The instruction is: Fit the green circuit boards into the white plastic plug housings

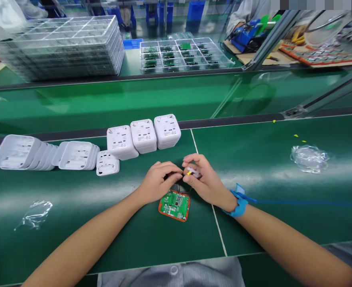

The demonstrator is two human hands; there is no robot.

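Note:
My left hand (158,182) and my right hand (201,179) meet over the green mat, fingers pinched together. Between them is a small whitish part with a yellow tag (190,171), held by my right fingers and touched by my left. Thin wires run from it down to a green circuit board in an orange frame (174,205) lying flat just below my hands. A blue wrist strap (238,202) sits on my right wrist.
White square housings stand in stacks (143,135) beyond my hands, with more lying tipped over at the left (44,153). Clear plastic bags lie at left (34,213) and right (309,157). Clear trays (65,44) and another person's station are at the back.

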